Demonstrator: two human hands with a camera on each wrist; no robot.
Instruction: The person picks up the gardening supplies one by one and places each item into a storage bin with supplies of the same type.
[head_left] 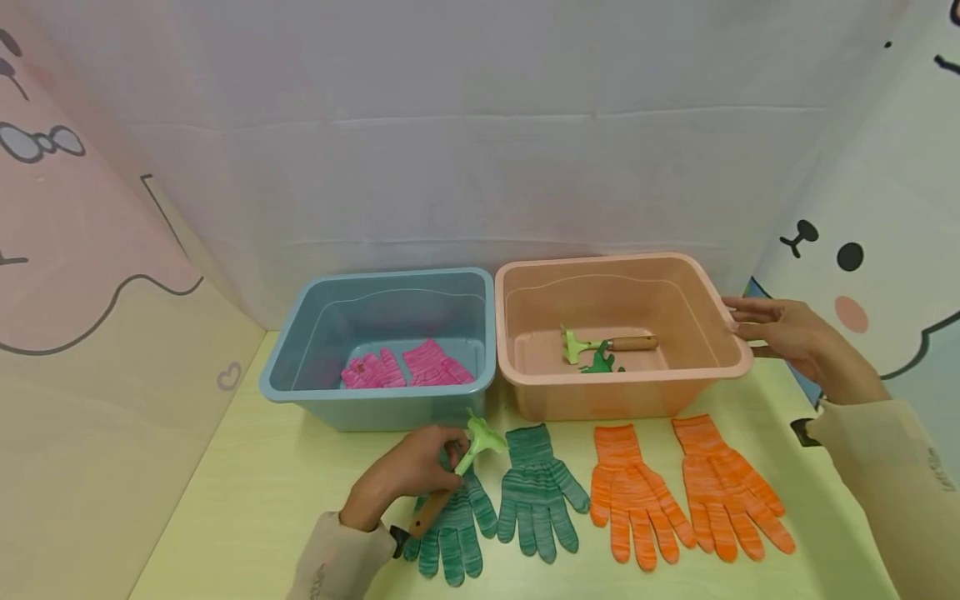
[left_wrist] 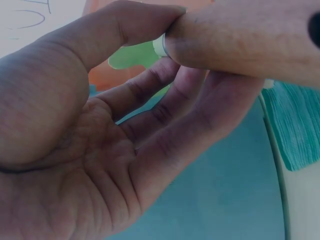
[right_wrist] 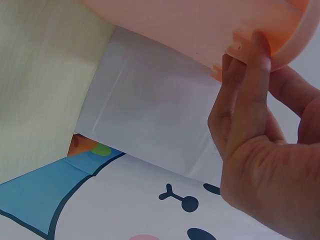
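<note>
My left hand (head_left: 420, 460) pinches a small garden rake (head_left: 481, 442) by its wooden handle, thumb on one side and fingers on the other. Its light green pronged head points up and away, just in front of the bins; the wooden handle (left_wrist: 235, 45) crosses the left wrist view. Beneath that hand lies a green glove (head_left: 457, 525), partly hidden. At the far right, my right hand (head_left: 798, 333) grips the rim of the peach bin (head_left: 626, 379), its fingers (right_wrist: 250, 100) tucked under the edge. Inside this bin lie a light green, wooden-handled tool (head_left: 633, 342) and a dark green tool head (head_left: 600, 360).
Left of the peach bin, nearly touching it, stands a blue bin (head_left: 375, 396) holding two pink gloves (head_left: 435, 367). Another green glove (head_left: 536, 492) and two orange gloves (head_left: 637, 500) lie along the front of the table (head_left: 247, 500). White cloth (head_left: 480, 167) hangs behind the bins.
</note>
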